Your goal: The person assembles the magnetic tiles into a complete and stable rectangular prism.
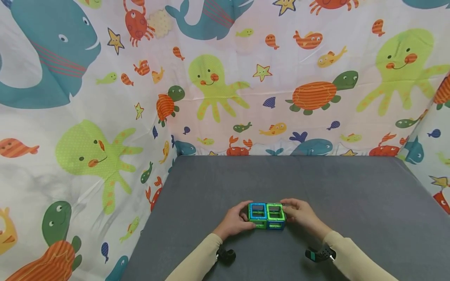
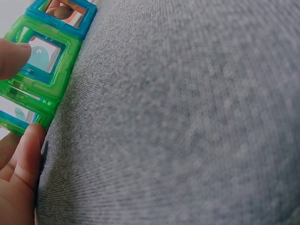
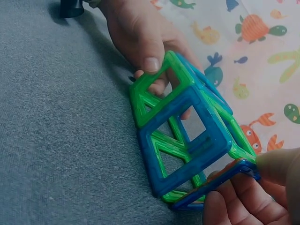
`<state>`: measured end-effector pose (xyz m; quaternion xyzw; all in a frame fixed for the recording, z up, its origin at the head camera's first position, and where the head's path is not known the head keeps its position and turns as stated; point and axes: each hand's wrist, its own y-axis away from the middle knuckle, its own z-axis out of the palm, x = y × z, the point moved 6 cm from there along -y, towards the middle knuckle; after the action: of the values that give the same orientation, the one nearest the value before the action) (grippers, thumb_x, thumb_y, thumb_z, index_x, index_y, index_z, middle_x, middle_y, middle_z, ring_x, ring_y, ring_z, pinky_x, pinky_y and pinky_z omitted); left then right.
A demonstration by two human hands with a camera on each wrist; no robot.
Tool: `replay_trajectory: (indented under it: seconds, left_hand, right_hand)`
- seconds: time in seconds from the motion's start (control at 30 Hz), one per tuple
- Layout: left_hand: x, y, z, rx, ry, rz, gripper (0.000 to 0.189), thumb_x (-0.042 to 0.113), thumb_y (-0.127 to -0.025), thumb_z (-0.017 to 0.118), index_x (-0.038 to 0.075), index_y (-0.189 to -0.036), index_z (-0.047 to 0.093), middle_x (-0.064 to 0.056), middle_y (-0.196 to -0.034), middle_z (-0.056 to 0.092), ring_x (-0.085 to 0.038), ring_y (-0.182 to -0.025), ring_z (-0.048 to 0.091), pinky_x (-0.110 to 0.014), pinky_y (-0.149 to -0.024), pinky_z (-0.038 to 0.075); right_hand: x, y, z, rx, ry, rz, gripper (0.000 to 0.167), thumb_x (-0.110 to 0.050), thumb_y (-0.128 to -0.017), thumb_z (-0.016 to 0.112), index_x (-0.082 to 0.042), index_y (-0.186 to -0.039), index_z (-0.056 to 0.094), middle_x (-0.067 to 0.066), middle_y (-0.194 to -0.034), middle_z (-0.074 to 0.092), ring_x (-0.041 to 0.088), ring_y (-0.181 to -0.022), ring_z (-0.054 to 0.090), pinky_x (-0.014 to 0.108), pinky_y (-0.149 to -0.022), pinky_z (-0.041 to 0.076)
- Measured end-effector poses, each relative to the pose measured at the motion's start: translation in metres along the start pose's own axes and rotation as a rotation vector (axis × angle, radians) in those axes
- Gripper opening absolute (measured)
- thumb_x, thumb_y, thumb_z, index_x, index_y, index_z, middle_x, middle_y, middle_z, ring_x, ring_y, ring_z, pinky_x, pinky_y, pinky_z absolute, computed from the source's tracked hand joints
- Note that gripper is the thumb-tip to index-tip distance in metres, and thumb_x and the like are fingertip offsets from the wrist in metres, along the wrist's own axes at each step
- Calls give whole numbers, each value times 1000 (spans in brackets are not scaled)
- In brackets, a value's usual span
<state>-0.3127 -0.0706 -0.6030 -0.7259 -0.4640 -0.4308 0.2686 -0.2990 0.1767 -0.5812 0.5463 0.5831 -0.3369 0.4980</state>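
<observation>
A block of two joined cubes built from blue and green magnetic tiles (image 1: 258, 211) sits on the grey table, with open square frames for faces. My left hand (image 1: 233, 221) holds its left end, the thumb on the front green tile and fingers behind and below. In the right wrist view, my right hand (image 3: 248, 201) pinches a blue magnetic tile (image 3: 213, 185) at the right end, thumb above and fingers curled beneath. That tile looks angled away from the blue front tile (image 3: 187, 140). The left hand's thumb shows at the far green tile (image 3: 140, 101).
Grey fabric covers the table (image 1: 211, 175) all around the block. A curtain (image 1: 225, 86) printed with sea animals stands along the back and sides. Dark straps with small devices (image 1: 226, 255) sit at both wrists, close above the tabletop.
</observation>
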Motion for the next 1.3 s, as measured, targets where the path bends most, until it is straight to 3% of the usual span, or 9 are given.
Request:
replay_trajectory:
  seconds: [0.17,0.37,0.43,0.53,0.63,0.73,0.93,1.1,1.3]
  left_hand:
    - [2,1,-1,8,-9,2,78,20,-80,85,21,-150,51,4,-83,65,-4,-66,57,-22,-65,50]
    - [2,0,0,9,5,-7,77,19,-80,86,24,-149,52,4,-83,64,-4,-66,58,-22,-65,50]
    - [2,0,0,7,10,-7,77,19,-79,86,24,-149,52,4,-83,65,-4,-66,58,-22,-65,50]
    - [2,0,-1,3,13,1,78,18,-79,86,22,-149,52,4,-83,65,-4,-65,58,-23,-64,51]
    - [2,0,-1,-1,5,0,79,19,-79,86,22,-150,51,5,-83,65,-4,-65,57,-22,-64,50]
    - [2,1,-1,0,3,3,79,19,-79,86,22,-150,51,4,-83,65,-4,-65,57,-23,-64,50]
    - [1,1,0,5,-6,-6,79,20,-80,86,24,-150,51,5,-84,65,-4,-66,58,-22,-65,50]
    - [-1,2,2,8,2,2,78,19,-80,86,24,-150,51,4,-84,65,-4,-66,57,-22,-64,50]
    - [-3,3,3,10,5,11,78,18,-80,86,24,-149,52,1,-85,65,-4,-66,57,-22,-64,49]
  right_hand:
    - [1,1,0,-7,-13,5,47,-20,-104,58,8,-142,52,22,-120,71,12,-86,67,31,-73,58]
    - [-1,7,-7,83,97,-45,52,-22,-100,64,4,-144,52,28,-135,62,20,-97,70,31,-72,57]
    - [-1,9,-7,57,150,-98,59,-16,-95,66,3,-148,47,30,-142,56,20,-97,69,30,-69,54]
    - [-1,10,-4,-45,204,-187,75,-7,-86,69,4,-153,38,33,-146,49,14,-87,67,28,-67,49]
    - [0,10,1,-128,236,-235,86,-7,-83,73,5,-156,30,30,-131,58,9,-77,63,26,-65,48]
    - [-1,9,3,-152,270,-247,92,-12,-80,78,5,-157,28,20,-109,67,7,-74,62,25,-64,47]
    - [2,7,6,-147,336,-239,97,-18,-79,84,2,-157,30,10,-101,67,7,-72,59,26,-60,46]
    - [6,6,8,-120,392,-234,97,-21,-78,86,-1,-156,33,1,-83,67,7,-71,56,25,-60,44]
    - [10,6,9,-82,420,-219,93,-19,-77,87,-3,-155,38,-1,-82,66,9,-72,55,26,-64,44]
